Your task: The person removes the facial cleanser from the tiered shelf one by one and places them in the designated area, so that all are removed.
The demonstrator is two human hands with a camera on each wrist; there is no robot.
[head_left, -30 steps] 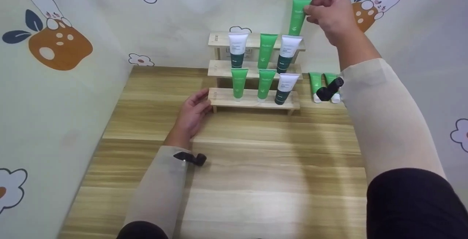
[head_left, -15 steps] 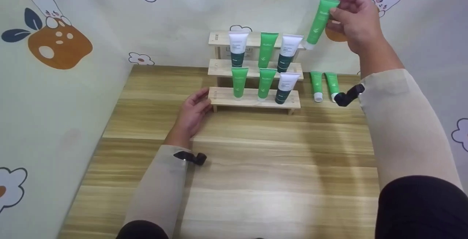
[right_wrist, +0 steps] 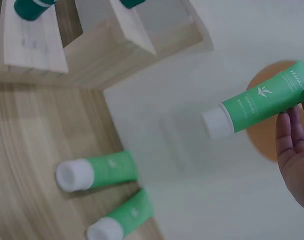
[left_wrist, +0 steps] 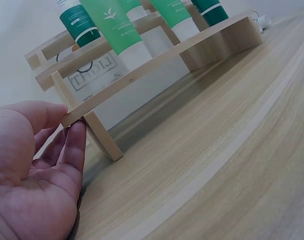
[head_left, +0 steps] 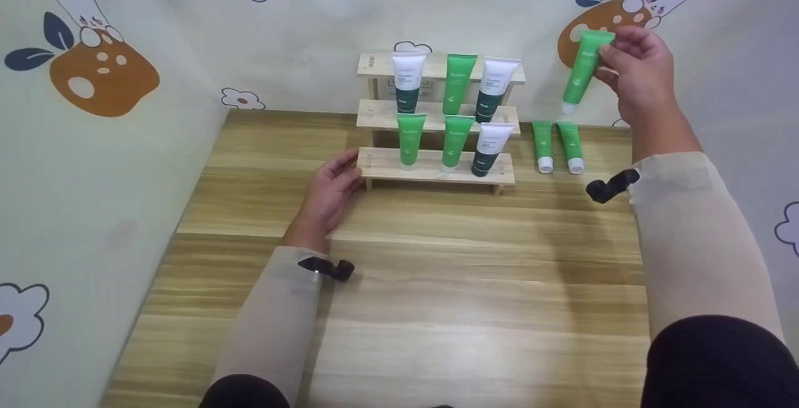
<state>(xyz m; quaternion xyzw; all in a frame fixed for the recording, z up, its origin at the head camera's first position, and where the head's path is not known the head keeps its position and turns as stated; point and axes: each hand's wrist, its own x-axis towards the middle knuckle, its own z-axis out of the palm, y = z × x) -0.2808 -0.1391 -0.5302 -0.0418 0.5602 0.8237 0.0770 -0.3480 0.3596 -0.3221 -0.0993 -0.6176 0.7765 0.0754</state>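
Observation:
My right hand (head_left: 646, 77) pinches a green squeeze tube (head_left: 585, 68) near its flat end, the white cap pointing down. In the right wrist view this tube (right_wrist: 267, 97) hangs in front of the wall cloth. My left hand (head_left: 328, 199) holds the left end of the lowest tier of a wooden three-tier stand (head_left: 379, 160); the left wrist view has the thumb above the board and fingers (left_wrist: 74, 142) under it. Two green tubes and a white-and-dark-green tube (head_left: 490, 149) stand on that tier. The middle tier bears a green tube (head_left: 459, 83) between two white-and-dark-green ones.
Two green tubes (head_left: 543, 146) lie side by side on the wood-grain table (head_left: 437, 258), right of the stand, caps toward me. The top tier (head_left: 377, 66) carries no tube. A printed cloth (head_left: 312, 34) with rabbits and flowers hangs behind and at the sides.
My right hand has carried the green tube away from above the top tier, rightward and then down, over the two lying tubes. My left hand has stayed at the stand.

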